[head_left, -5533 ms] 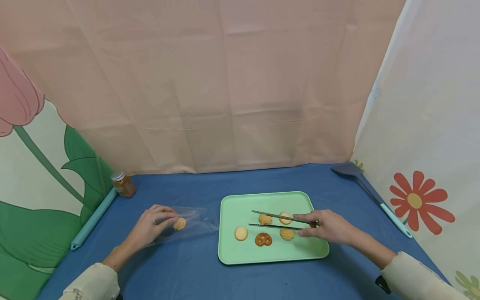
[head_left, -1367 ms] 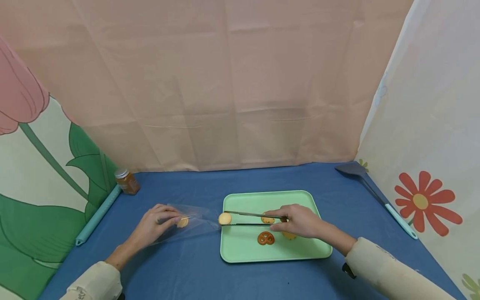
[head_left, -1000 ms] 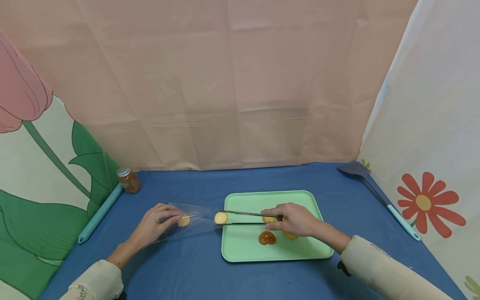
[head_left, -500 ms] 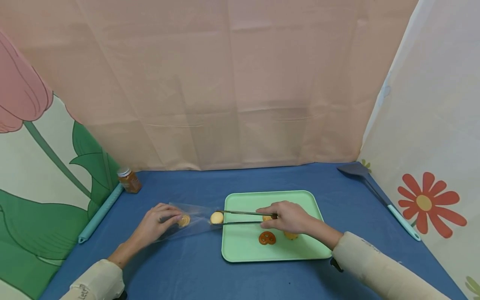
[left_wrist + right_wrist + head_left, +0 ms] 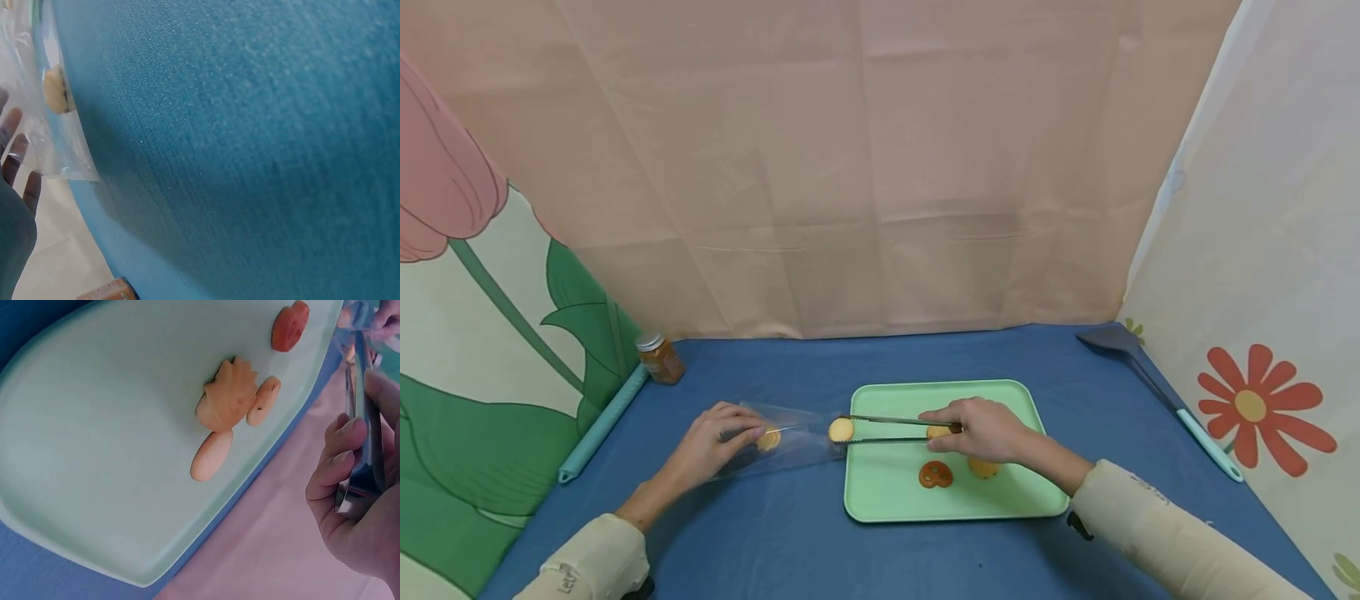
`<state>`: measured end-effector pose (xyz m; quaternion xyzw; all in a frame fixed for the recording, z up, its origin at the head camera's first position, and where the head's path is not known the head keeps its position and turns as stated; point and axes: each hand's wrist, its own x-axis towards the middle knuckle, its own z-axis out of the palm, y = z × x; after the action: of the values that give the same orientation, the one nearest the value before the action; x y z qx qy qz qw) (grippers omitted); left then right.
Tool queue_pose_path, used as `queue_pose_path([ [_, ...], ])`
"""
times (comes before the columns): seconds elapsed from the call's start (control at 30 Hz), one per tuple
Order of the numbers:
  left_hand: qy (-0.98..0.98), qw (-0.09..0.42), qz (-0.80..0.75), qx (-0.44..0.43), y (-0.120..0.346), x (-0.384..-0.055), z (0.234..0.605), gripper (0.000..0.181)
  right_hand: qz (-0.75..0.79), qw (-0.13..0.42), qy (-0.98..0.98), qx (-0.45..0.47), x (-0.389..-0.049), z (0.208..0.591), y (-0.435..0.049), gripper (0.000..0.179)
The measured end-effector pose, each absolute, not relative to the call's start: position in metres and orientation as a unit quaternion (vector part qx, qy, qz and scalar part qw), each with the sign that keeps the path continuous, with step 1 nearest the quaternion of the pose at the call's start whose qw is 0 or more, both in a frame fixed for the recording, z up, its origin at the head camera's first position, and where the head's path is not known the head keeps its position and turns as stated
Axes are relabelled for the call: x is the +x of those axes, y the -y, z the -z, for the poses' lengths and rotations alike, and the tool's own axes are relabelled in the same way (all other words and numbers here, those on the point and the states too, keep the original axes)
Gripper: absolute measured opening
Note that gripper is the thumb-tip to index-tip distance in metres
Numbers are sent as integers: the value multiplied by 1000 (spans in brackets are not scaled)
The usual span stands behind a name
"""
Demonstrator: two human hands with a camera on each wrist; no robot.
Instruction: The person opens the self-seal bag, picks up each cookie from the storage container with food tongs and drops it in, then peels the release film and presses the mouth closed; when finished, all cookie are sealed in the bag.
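My left hand (image 5: 713, 442) pinches a clear plastic bag (image 5: 805, 450) lying left of the tray. Inside it, close to my fingertips, is a swirled cookie (image 5: 768, 440), which also shows through the plastic bag (image 5: 65, 150) in the left wrist view. My right hand (image 5: 988, 431) grips metal tongs (image 5: 895, 420). Between the tips of the tongs sits a round pale cookie (image 5: 841, 429), at the bag's mouth, near the tray's left edge. Below the right hand, the light green tray (image 5: 880, 500) bears a pretzel (image 5: 936, 474), a swirled cookie (image 5: 983, 467) and a dotted cookie (image 5: 937, 432).
Another round cookie (image 5: 211, 455) lies on the tray, hidden by my hand in the head view. A jar (image 5: 660, 360) and a light blue roll (image 5: 602, 425) stand at the left. Along the right wall lies a spatula (image 5: 1157, 396). Cloth hangs behind the table.
The tongs have moved left from over the tray and now hold the round cookie from its left side. Lately they shift slightly back right. My left hand stays on the bag.
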<state>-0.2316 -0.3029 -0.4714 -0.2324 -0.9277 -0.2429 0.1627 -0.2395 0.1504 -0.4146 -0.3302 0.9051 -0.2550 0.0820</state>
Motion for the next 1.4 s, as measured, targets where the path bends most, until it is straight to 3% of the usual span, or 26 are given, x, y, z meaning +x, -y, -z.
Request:
queue_pose_path([
  [0.8,929,162,236,-233,306,-232,470,13,240,59,-913,-326,-243,403,-151,45],
  [1.4,931,167,239,-219,301,-229,472,15,201,9,-908,-367,-231,410,-143,46],
])
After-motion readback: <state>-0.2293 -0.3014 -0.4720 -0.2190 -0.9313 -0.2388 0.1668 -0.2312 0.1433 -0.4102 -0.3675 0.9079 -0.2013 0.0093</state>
